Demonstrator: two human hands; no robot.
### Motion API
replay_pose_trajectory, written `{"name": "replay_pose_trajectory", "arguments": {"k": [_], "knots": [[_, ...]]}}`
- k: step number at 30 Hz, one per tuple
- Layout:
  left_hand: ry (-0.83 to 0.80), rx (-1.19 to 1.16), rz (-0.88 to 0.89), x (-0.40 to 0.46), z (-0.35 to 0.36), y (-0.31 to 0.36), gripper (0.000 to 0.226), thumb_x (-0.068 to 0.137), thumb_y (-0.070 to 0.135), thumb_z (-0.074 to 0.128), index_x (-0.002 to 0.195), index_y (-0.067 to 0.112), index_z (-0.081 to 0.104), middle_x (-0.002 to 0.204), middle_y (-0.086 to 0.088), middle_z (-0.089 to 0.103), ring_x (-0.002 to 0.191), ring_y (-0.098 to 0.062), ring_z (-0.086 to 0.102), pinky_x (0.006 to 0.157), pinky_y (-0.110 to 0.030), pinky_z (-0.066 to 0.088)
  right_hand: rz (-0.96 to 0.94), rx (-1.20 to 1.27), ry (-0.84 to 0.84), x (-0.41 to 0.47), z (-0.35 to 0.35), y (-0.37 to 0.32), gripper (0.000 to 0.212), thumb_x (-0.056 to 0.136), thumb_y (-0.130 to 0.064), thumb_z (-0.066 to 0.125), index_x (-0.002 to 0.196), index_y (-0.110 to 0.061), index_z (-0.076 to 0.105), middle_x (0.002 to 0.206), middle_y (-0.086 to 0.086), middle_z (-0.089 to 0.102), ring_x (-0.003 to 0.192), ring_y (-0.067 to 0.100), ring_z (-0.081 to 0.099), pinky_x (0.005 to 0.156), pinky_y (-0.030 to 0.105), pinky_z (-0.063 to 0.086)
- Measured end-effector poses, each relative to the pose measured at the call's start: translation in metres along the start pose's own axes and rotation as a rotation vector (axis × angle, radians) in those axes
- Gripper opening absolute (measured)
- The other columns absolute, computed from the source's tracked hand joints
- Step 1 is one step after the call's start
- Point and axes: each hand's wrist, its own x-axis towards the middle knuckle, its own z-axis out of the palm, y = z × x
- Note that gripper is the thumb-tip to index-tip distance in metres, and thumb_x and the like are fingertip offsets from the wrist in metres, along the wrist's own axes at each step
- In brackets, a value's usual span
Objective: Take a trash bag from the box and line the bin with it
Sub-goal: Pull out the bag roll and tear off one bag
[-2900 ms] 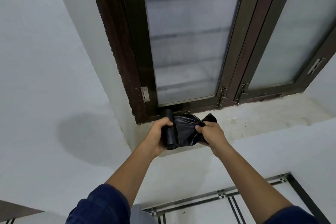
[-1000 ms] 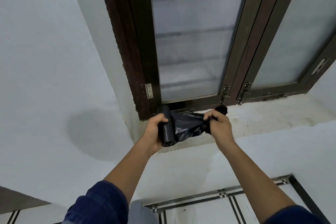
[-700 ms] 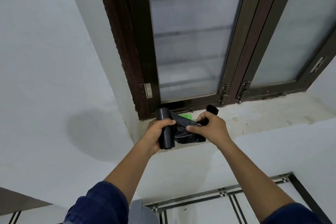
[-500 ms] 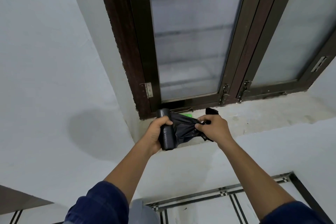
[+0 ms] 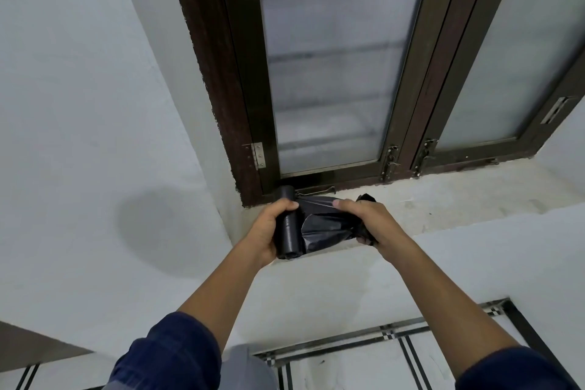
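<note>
Head view: both hands are held up in front of the window sill, with the black plastic between them.
Left hand [image 5: 269, 231]: it grasps the roll of trash bags [image 5: 287, 225], fingers curled round it and thumb on top; the roll stands nearly upright in the palm.
Right hand [image 5: 368, 220]: it is clenched round the bunched end of the trash bag [image 5: 323, 226], with a tuft of black plastic coming out behind the knuckles.
Trash bag, place: it stretches between the two hands, one side at the roll, the other side inside the right fist, above the front edge of the sill [image 5: 443, 203]. Whether it is already torn from the roll, one cannot tell.
Change from half a second ago: the right hand is now a little further from the left one, so more of the crumpled bag is showing between them; the left hand keeps the same grip on the roll. The small green thing seen behind the bag before is now hidden.
Change from about three seconds ago: both hands are at nearly the same place at the sill.
Count, hands: two, both with bare forearms and dark blue sleeves [image 5: 171, 355].
Count, rolls: one.
Count, loose bags: one.
Count, window panes: two frosted panes [image 5: 332, 57] in a dark brown frame [image 5: 240, 73].
Count, hinges: one metal hinge [image 5: 257, 156] at the lower left of the frame.
Count, latches: two metal latches [image 5: 391, 161] at the bottom, where the two panes meet.
Surroundings: white walls [image 5: 79, 104]; below, a tiled floor [image 5: 364, 364] with dark lines.
</note>
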Motion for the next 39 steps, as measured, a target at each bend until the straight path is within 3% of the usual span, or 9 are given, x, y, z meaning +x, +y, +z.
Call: {"name": "replay_pose_trajectory", "arguments": {"k": [6, 9, 11, 17, 23, 26, 30, 34, 39], "knots": [[0.01, 0.01, 0.047, 0.005, -0.001, -0.001, 0.037, 0.081, 0.029, 0.075, 0.114, 0.014, 0.068, 0.105, -0.017, 0.075, 0.093, -0.034, 0.07, 0.082, -0.045, 0.06, -0.124, -0.025, 0.08, 0.01, -0.003, 0.01, 0.05, 0.078, -0.024, 0.085, 0.056, -0.022, 0.041, 0.064, 0.011, 0.048, 0.056, 0.023, 0.049, 0.045, 0.027, 0.03], [-0.006, -0.074, 0.023, 0.007, -0.006, -0.002, 0.041, 0.08, 0.034, 0.063, 0.115, 0.013, 0.066, 0.097, -0.016, 0.071, 0.089, -0.034, 0.066, 0.08, -0.043, 0.056, -0.121, -0.016, 0.145, 0.012, -0.004, 0.012, 0.046, 0.077, -0.023, 0.084, 0.052, -0.025, 0.045, 0.068, 0.009, 0.056, 0.073, 0.03, 0.063, 0.06, 0.04, 0.056], [-0.044, -0.124, 0.024, 0.007, -0.006, -0.002, 0.046, 0.077, 0.036, 0.06, 0.115, 0.011, 0.066, 0.095, -0.015, 0.07, 0.086, -0.033, 0.065, 0.078, -0.041, 0.056, -0.093, 0.044, 0.165, 0.013, -0.002, 0.012, 0.041, 0.081, -0.012, 0.081, 0.057, -0.024, 0.05, 0.08, 0.012, 0.063, 0.086, 0.039, 0.07, 0.076, 0.051, 0.064], [-0.028, -0.059, 0.032, 0.007, -0.003, -0.005, 0.049, 0.077, 0.03, 0.079, 0.12, 0.011, 0.069, 0.111, -0.016, 0.076, 0.104, -0.037, 0.07, 0.086, -0.051, 0.061, -0.118, 0.023, 0.244, 0.017, 0.001, 0.012, 0.029, 0.09, -0.001, 0.066, 0.088, -0.03, 0.072, 0.113, 0.004, 0.069, 0.103, 0.029, 0.067, 0.079, 0.047, 0.065], [-0.002, 0.091, 0.038, 0.001, 0.0, -0.006, 0.065, 0.064, 0.021, 0.085, 0.124, 0.014, 0.061, 0.118, -0.018, 0.07, 0.105, -0.035, 0.067, 0.071, -0.043, 0.059, -0.227, -0.07, 0.261, 0.007, 0.001, 0.006, 0.049, 0.086, 0.014, 0.041, 0.085, -0.023, 0.074, 0.103, -0.002, 0.068, 0.079, 0.02, 0.06, 0.044, 0.018, 0.047], [0.017, 0.098, 0.052, 0.0, 0.003, -0.007, 0.066, 0.06, 0.023, 0.079, 0.122, 0.014, 0.062, 0.118, -0.019, 0.069, 0.105, -0.035, 0.066, 0.075, -0.043, 0.058, -0.238, -0.119, 0.271, 0.007, 0.0, 0.007, 0.052, 0.078, 0.013, 0.037, 0.064, -0.021, 0.073, 0.086, 0.004, 0.07, 0.067, 0.02, 0.053, 0.041, 0.018, 0.039], [0.026, 0.089, 0.067, 0.0, 0.005, -0.006, 0.068, 0.057, 0.023, 0.074, 0.123, 0.013, 0.061, 0.118, -0.02, 0.068, 0.104, -0.035, 0.065, 0.078, -0.042, 0.056, -0.195, -0.083, 0.264, 0.002, -0.003, 0.006, 0.017, 0.083, -0.016, 0.07, 0.067, -0.017, 0.07, 0.082, 0.002, 0.074, 0.073, 0.019, 0.065, 0.057, 0.022, 0.048], [-0.014, 0.105, 0.09, 0.002, 0.006, -0.008, 0.056, 0.063, 0.02, 0.074, 0.118, 0.022, 0.062, 0.117, -0.017, 0.07, 0.104, -0.034, 0.066, 0.081, -0.044, 0.058, -0.271, -0.193, 0.295, -0.001, 0.002, 0.008, 0.051, 0.06, -0.038, 0.096, 0.071, -0.017, 0.051, 0.074, -0.001, 0.066, 0.064, 0.016, 0.061, 0.054, 0.029, 0.049], [0.035, 0.165, 0.125, 0.007, 0.01, -0.009, 0.052, 0.072, 0.013, 0.087, 0.12, 0.016, 0.067, 0.113, -0.015, 0.075, 0.104, -0.033, 0.072, 0.087, -0.046, 0.062, -0.272, -0.189, 0.259, -0.001, 0.008, 0.005, 0.063, 0.058, -0.03, 0.099, 0.109, -0.023, 0.063, 0.103, -0.001, 0.065, 0.087, 0.014, 0.067, 0.07, 0.029, 0.061]]}}
